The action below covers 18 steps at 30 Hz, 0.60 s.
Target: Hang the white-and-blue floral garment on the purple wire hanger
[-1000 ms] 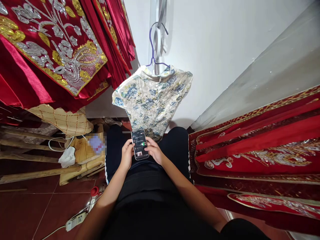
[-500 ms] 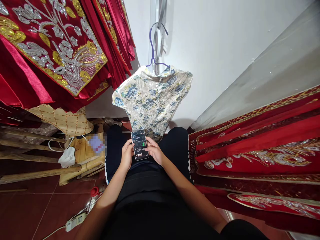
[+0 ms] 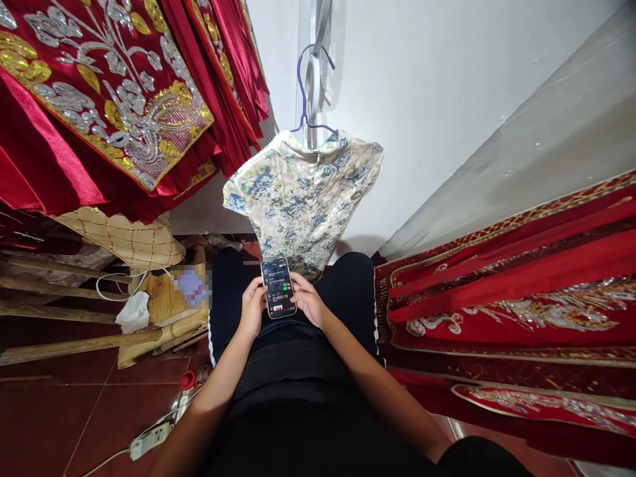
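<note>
A smartphone [image 3: 278, 289] with a dark screen, lines of text and small green marks is held above my lap. My left hand [image 3: 253, 306] grips its left edge, the thumb at the side of the screen. On the right edge, my right hand [image 3: 309, 301] closes around the phone, its thumb over the lower right of the screen. Just beyond the phone hangs a cream floral dress [image 3: 303, 192] with blue flowers and short sleeves, on a purple hanger [image 3: 304, 99]. The dress's lower part is hidden behind the phone and my hands.
Red embroidered garments hang at the upper left [image 3: 124, 99] and along the right [image 3: 517, 291]. A wooden stool [image 3: 161, 311] with a crumpled white tissue [image 3: 133, 313] stands left. A power strip [image 3: 152, 440] with a cord lies on the tiled floor [image 3: 59, 424].
My right thumb has shifted slightly at the phone's right edge, and the text on the screen looks a little different. Everything else stays in place.
</note>
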Motion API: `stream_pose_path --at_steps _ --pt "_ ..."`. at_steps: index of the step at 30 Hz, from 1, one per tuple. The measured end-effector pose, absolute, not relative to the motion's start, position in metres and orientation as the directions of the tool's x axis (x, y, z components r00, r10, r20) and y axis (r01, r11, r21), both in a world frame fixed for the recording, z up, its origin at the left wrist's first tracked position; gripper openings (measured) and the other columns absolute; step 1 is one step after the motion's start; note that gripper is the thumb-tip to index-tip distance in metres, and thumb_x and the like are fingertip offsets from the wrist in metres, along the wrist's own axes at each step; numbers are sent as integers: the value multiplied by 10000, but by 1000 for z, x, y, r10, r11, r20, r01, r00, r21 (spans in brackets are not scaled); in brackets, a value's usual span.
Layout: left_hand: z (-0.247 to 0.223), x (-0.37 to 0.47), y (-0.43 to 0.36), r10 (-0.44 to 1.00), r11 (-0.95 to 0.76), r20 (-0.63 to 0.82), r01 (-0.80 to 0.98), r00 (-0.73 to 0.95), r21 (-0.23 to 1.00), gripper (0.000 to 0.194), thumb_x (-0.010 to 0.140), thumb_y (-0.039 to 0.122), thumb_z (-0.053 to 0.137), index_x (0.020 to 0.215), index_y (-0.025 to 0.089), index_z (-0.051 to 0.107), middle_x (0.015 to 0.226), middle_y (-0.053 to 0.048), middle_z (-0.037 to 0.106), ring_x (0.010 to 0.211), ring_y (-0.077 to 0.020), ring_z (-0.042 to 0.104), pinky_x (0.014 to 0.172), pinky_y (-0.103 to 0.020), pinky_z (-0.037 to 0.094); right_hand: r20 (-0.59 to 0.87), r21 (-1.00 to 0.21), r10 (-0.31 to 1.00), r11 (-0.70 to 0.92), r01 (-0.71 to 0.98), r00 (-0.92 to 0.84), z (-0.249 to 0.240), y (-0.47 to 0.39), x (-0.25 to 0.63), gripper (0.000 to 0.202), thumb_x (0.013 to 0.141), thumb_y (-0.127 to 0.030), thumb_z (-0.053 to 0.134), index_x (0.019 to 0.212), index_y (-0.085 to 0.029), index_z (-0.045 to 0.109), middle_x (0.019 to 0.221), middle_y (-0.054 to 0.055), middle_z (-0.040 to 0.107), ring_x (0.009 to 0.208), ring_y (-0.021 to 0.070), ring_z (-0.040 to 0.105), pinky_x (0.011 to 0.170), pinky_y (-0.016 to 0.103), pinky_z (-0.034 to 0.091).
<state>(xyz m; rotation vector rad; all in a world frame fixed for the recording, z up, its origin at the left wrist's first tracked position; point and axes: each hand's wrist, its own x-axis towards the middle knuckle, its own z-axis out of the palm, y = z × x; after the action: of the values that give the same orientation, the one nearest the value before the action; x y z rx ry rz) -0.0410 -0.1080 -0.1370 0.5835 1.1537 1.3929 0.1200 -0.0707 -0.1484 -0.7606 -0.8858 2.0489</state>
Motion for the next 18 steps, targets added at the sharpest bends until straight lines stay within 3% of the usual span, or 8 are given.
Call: stream_pose_path --at_steps 18 --pt "-139 -40 -108 941 158 -260 -395 -218 905 362 716 376 797 980 184 638 731 16 686 565 -120 616 532 -216 501 -235 -768 812 -492 -410 -534 -151 -70 119 644 602 -107 622 1220 -287 607 1097 18 704 889 221 669 701 317 545"
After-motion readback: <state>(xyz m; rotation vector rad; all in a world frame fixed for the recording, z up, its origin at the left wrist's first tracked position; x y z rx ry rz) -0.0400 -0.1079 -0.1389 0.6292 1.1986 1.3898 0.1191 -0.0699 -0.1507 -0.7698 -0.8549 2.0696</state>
